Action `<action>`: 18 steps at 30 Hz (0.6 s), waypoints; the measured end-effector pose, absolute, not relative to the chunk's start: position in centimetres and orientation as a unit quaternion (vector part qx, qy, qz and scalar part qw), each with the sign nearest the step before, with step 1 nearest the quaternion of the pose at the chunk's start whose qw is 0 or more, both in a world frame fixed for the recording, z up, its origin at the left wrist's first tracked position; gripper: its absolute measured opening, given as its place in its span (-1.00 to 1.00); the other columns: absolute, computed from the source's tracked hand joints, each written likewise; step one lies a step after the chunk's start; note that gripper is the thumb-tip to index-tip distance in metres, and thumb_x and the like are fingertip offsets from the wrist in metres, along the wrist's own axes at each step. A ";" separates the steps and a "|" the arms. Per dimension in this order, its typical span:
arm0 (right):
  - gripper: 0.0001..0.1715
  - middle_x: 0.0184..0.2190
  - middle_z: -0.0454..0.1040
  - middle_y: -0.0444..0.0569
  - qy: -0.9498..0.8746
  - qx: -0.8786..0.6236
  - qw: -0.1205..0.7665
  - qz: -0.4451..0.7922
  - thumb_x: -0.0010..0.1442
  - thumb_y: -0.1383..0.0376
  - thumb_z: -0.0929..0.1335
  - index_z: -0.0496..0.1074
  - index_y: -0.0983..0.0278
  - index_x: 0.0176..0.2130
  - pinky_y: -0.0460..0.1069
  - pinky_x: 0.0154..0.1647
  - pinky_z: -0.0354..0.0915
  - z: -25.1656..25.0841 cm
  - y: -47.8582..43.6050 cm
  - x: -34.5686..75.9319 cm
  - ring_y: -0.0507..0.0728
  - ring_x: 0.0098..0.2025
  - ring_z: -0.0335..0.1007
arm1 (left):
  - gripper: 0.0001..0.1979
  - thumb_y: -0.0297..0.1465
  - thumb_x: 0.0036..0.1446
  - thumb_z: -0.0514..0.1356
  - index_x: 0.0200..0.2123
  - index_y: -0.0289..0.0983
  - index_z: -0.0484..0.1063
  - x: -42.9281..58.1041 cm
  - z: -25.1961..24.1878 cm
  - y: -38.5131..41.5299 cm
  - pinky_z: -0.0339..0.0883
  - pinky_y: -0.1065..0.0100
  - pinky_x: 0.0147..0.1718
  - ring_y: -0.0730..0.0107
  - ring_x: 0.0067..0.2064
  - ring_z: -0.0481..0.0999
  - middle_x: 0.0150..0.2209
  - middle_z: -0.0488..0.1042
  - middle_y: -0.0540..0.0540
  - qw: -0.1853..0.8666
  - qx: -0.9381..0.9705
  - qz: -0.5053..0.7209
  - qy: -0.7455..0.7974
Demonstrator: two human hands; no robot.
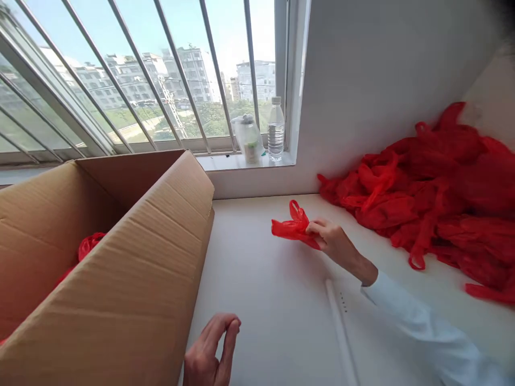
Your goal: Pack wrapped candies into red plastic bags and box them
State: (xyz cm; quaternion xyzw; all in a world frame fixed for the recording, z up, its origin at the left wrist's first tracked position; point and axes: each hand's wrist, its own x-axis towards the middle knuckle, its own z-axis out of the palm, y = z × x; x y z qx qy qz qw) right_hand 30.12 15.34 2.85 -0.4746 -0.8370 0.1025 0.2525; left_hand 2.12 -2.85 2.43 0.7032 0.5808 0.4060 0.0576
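Note:
My right hand (326, 236), in a light blue sleeve, pinches a red plastic bag (293, 229) just above the white tabletop (265, 289). One handle loop of the bag stands up, and its lower edge reaches under my fingers. My left hand (211, 348) is low in the view, beside the cardboard box (153, 257). Its thumb and fingertips are pressed together, and nothing shows between them. To the right of my right hand lies a big heap of red plastic bags (418, 198), piled against the wall.
More red plastic (89, 244) shows inside the open box, partly hidden by its raised flap. A white rod (340, 327) lies on the tabletop near my right forearm. On the sill of the barred window stand a water bottle (276, 134) and a bagged cup (250, 142).

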 end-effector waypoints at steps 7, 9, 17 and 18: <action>-0.74 -0.10 0.47 -0.08 -0.917 -0.248 0.138 0.280 0.28 0.32 0.29 0.35 0.13 -0.02 -0.04 -0.25 0.32 0.3 4.3 25.1 0.08 -0.19 0.43 | -0.89 -0.42 0.25 0.05 -0.28 -0.19 0.38 2.5 2.0 -1.1 0.38 0.32 -0.24 0.31 -0.25 0.49 -0.28 0.47 -0.03 0.164 0.684 0.308 0.641; -0.77 -0.12 0.47 -0.06 -0.891 -0.287 0.168 0.309 0.36 0.25 0.21 0.33 0.15 -0.01 -0.04 -0.26 0.32 0.6 4.6 25.0 0.06 -0.24 0.42 | -0.90 -0.45 0.21 0.09 -0.29 -0.18 0.38 2.6 1.2 -1.4 0.39 0.31 -0.23 0.31 -0.23 0.49 -0.25 0.46 -0.03 0.207 0.691 0.274 0.636; -0.87 -0.41 0.38 -0.13 -0.892 -0.350 0.130 0.255 0.23 0.37 0.28 0.36 0.21 -0.36 -0.07 -0.47 0.11 0.2 7.9 22.0 0.03 -0.45 0.25 | -0.85 -0.43 0.09 0.23 -0.23 -0.17 0.41 3.9 0.1 -0.4 0.32 0.35 -0.34 0.32 -0.28 0.44 -0.21 0.42 -0.03 0.248 0.699 0.270 0.614; -0.78 -0.47 0.33 -0.15 -0.890 -0.357 0.130 0.253 0.26 0.39 0.23 0.31 0.22 -0.43 -0.07 -0.50 0.05 0.2 7.9 21.9 0.01 -0.52 0.17 | -0.96 -0.42 0.10 0.22 -0.32 -0.18 0.42 3.8 0.2 -0.3 0.27 0.37 -0.38 0.35 -0.34 0.41 -0.30 0.41 0.00 0.245 0.698 0.279 0.613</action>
